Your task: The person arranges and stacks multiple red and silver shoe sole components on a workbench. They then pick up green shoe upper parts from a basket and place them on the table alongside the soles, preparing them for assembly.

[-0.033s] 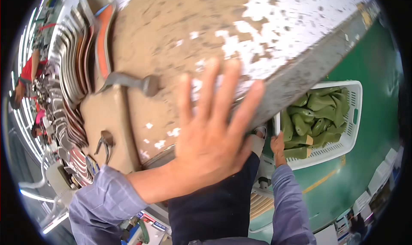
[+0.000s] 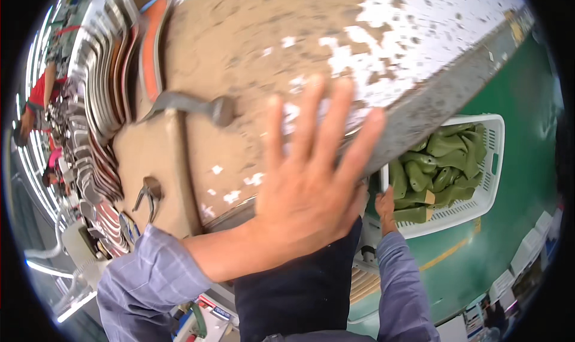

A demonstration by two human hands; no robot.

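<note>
My left hand (image 2: 314, 174) is spread flat over the front edge of a worn tan and white bench (image 2: 251, 24), holding nothing. Whether its palm touches the bench I cannot tell. Low on the right, my right hand (image 2: 385, 205) is closed on the near rim of a white plastic basket (image 2: 498, 147). Olive green shoe lasts (image 2: 446, 153) are heaped in it. Left of my left hand lies a hammer (image 2: 184, 162) with a curved, dark metal head and a wooden handle. A pair of pincers (image 2: 150, 193) rests beyond the handle.
Curved, sole-shaped pieces (image 2: 99, 93) stand in a long row along the bench's left side, one with an orange face (image 2: 153, 48). A grey metal edge (image 2: 443, 84) runs along the bench front. People (image 2: 41, 93) are far left. White boxes (image 2: 530, 246) stand on the green floor.
The bench and its tools sit slightly further right in the picture. My left hand has shifted a little to the right, still spread; my right hand stays on the basket rim.
</note>
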